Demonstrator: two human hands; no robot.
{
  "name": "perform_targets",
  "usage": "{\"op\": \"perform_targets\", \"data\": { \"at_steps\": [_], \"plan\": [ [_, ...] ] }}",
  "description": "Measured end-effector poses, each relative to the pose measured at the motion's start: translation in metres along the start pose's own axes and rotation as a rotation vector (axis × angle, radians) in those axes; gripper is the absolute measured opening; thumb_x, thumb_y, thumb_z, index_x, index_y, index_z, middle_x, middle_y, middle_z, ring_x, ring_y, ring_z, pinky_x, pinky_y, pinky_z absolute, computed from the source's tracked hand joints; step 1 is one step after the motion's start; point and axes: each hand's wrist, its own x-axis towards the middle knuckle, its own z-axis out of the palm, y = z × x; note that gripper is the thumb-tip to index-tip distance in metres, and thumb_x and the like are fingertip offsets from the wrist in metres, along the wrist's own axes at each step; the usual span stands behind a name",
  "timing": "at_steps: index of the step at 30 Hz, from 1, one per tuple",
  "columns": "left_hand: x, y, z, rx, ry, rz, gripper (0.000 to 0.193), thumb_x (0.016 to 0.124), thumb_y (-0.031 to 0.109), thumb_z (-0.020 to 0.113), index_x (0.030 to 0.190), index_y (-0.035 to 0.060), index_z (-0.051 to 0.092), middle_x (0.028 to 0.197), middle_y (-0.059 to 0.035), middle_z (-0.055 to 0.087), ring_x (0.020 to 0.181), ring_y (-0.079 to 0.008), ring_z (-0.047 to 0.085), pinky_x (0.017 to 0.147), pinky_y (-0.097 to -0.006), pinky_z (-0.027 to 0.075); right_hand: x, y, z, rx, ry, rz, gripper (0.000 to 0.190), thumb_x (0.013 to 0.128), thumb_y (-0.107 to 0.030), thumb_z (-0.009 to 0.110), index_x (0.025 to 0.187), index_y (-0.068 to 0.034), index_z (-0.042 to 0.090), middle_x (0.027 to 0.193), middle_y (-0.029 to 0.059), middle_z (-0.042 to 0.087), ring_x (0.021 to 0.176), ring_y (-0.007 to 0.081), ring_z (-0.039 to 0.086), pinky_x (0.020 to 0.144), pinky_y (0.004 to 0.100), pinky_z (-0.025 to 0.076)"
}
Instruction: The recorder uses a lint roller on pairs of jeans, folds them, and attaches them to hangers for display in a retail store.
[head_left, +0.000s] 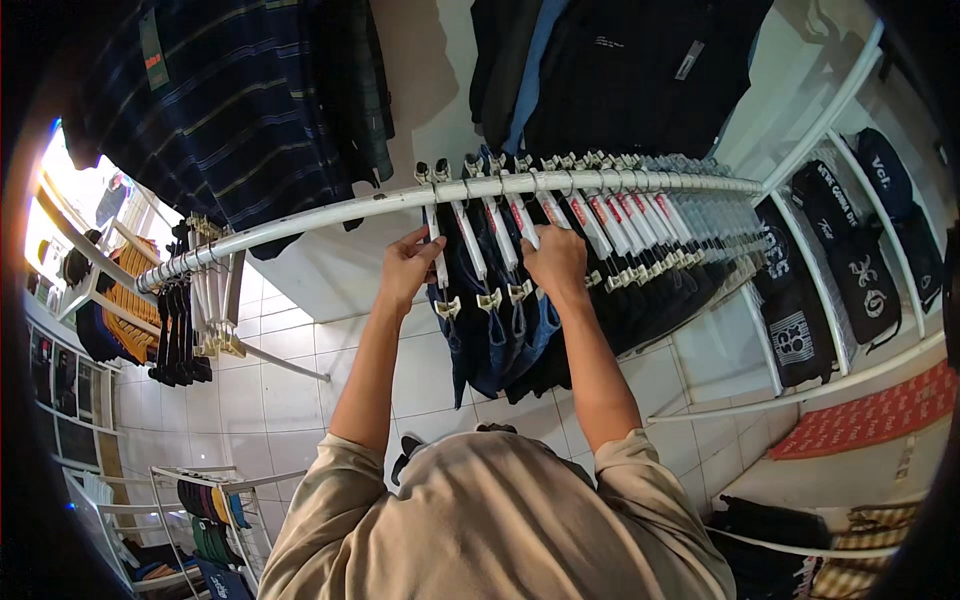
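Observation:
A row of clip hangers hangs from a white metal rail (375, 204) in front of me, carrying dark trousers and blue jeans (536, 337). My left hand (409, 266) pinches the leftmost white clip hanger (440, 262) between thumb and fingers. Closed around white hanger bars farther along the row is my right hand (559, 262); its fist hides which bars it grips. Between the hands hang two white hangers, one of them a hanger with a red label (498, 229). Metal clips (448, 307) hold the garments at the hanger ends.
Bare clip hangers (199, 300) hang at the rail's left end. Striped shirts (217, 112) and black tops (645, 75) hang beyond the rail. Shelves at right hold folded black garments (847, 255). Lower left stands a white wire rack (202, 474). Below is a tiled floor (427, 382).

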Motion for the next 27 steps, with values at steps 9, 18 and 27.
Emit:
{"op": "perform_targets", "data": {
  "at_steps": [9,18,27],
  "plan": [
    [-0.04,0.025,0.013,0.69,0.222,0.297,0.058,0.086,0.032,0.08,0.133,0.001,0.066,0.1,-0.0153,0.072,0.079,-0.0225,0.074,0.075,-0.0351,0.056,-0.03,0.021,-0.028,-0.014,0.293,0.11,0.028,0.091,-0.03,0.074,0.104,-0.005,0.076,0.099,0.0152,0.07,0.095,0.0369,0.067,0.082,0.0462,0.055],
    [-0.082,0.023,0.019,0.676,0.217,0.401,0.051,0.084,0.027,0.081,0.128,0.0049,0.069,0.104,-0.017,0.069,0.088,-0.0284,0.072,0.076,-0.0392,0.056,-0.055,0.018,-0.042,0.316,0.225,0.077,0.025,0.09,-0.023,0.075,0.107,-0.004,0.076,0.104,0.016,0.07,0.1,0.0369,0.067,0.085,0.0458,0.053],
    [-0.136,0.004,0.02,0.672,0.226,0.404,0.044,0.086,0.009,0.077,0.129,0.0123,0.07,0.103,-0.0125,0.069,0.086,-0.026,0.071,0.072,-0.0364,0.057,-0.101,-0.024,-0.021,0.349,0.194,-0.119,0.029,0.088,-0.012,0.077,0.116,-0.005,0.074,0.101,0.0108,0.064,0.097,0.032,0.063,0.087,0.0421,0.051]
  ]
}}
